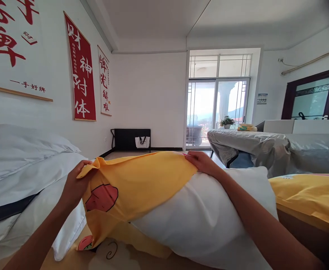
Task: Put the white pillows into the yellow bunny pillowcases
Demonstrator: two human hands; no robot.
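Note:
A yellow pillowcase (147, 183) with a red printed patch lies partly over a white pillow (206, 217) in front of me. The pillow's right part is uncovered. At the pillowcase's left end, my left hand (78, 182) is closed round a bunched corner. My right hand (199, 162) pinches the cloth's upper edge where it meets the pillow; its fingertips are partly hidden. Below, the pillowcase hangs in loose folds over a tan printed surface (122, 257).
White bedding (32, 150) is heaped at the left. A yellow pillow (310, 195) lies at the right. Farther back stand a table under a plastic cover (245, 140), a potted plant (227, 121), and a black folded frame (125, 139) with a white bag (142, 142).

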